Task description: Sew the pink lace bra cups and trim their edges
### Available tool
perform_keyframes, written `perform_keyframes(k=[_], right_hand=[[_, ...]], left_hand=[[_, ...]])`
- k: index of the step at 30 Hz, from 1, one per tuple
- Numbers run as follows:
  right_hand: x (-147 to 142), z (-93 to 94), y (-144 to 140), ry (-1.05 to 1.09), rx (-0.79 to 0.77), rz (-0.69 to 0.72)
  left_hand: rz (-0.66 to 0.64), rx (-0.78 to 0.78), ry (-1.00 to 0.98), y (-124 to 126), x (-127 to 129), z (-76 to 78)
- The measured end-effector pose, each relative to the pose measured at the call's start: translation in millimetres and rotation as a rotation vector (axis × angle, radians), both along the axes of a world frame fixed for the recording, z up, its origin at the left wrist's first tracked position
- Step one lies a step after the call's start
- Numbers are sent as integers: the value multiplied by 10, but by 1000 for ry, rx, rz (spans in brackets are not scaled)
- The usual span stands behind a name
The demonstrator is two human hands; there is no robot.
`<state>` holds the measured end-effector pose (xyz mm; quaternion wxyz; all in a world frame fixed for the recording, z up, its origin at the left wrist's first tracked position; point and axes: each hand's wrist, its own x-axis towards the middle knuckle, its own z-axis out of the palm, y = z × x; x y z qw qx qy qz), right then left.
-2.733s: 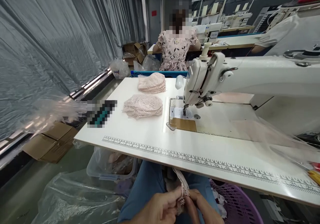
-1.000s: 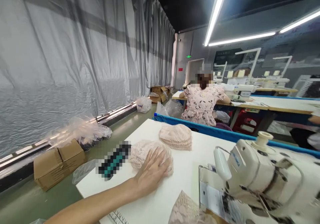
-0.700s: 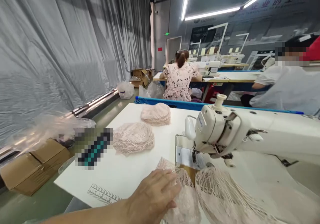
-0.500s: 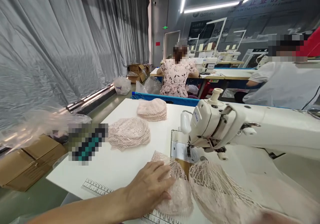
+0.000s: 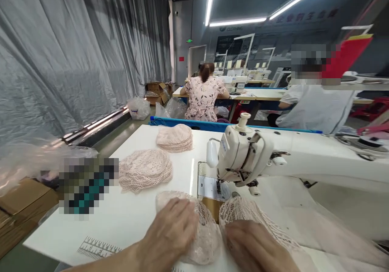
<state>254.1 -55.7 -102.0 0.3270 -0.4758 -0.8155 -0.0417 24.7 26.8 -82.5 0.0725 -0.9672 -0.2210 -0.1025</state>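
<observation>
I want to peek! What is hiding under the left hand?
The left hand lies flat on a pale pink lace piece on the white table. What is under the palm itself is covered.

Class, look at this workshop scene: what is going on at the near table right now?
A person sits at a white sewing table with both hands flat on pale lace pieces. The left hand presses one lace piece, the right hand rests on another lace piece, just in front of the sewing machine. Two stacks of similar lace pieces lie farther back on the table. Other people sit at tables behind.
</observation>
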Motion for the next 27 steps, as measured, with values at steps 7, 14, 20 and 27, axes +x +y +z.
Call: perform_keyframes(k=[7, 14, 20, 27], right_hand=[[150, -60, 49, -431, -100, -80], [418, 147, -85, -379, 66, -288], [1328, 179, -262, -311, 102, -701], [1707, 107, -1083, -229, 119, -833]], left_hand=[[-109, -132, 118, 51, 184, -105], [-193, 196, -123, 165, 315, -355], [-440, 341, -258, -58, 919, -541], [-500, 68, -103, -233, 1424, -258]])
